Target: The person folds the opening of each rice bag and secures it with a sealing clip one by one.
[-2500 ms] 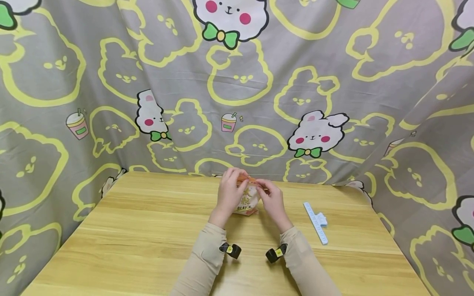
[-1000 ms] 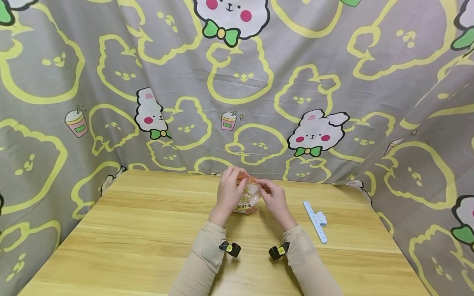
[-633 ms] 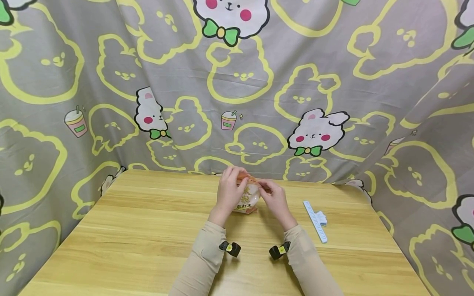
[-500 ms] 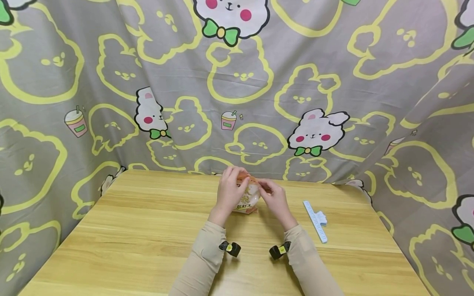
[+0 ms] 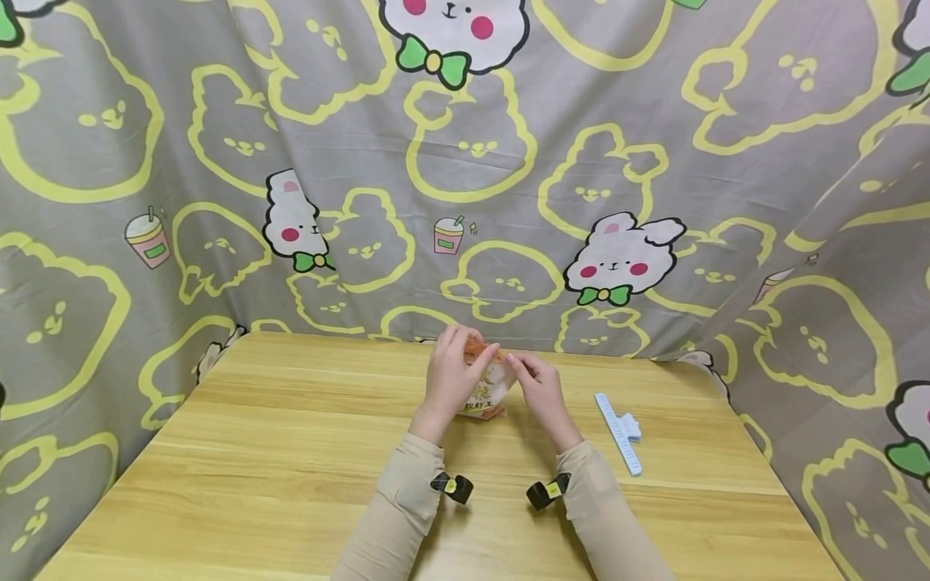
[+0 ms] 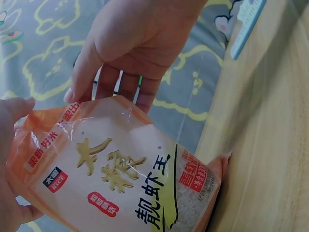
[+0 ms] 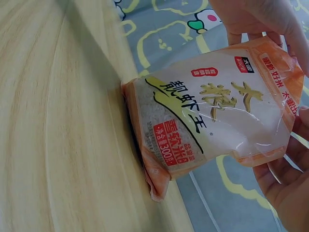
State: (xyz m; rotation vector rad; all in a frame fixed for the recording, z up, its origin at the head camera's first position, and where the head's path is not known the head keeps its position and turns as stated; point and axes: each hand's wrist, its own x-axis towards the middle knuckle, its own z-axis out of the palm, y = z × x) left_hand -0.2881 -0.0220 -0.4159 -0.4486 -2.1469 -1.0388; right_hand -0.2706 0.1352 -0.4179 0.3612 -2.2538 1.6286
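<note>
Two bare hands are shown at the top of a single rice bag (image 5: 487,394), which is stood roughly upright on a wood-grain tabletop (image 5: 291,452), near its far edge and in front of a patterned curtain (image 5: 479,173). By the left hand (image 5: 448,375) the upper edge is pinched at its left end, between thumb and fingers; by the right hand (image 5: 538,387) the opposite end is gripped in like manner. Both hands are thus clamped on the bag. In the wrist views its base is seen to be in contact with the table, and pale grains are visible through the clear lower part of the front.

As to progress, the bag may be judged to be steadied, with its top edge secured at both ends. Whether the mouth is sealed, slit or folded cannot be told, since the rim is partly covered by the fingers. A pale blue clip (image 5: 618,436) is laid to the right of the right hand, apart from both hand and bag; nothing is fastened by it. The handling of the top edge is therefore judged to be unfinished.
</note>
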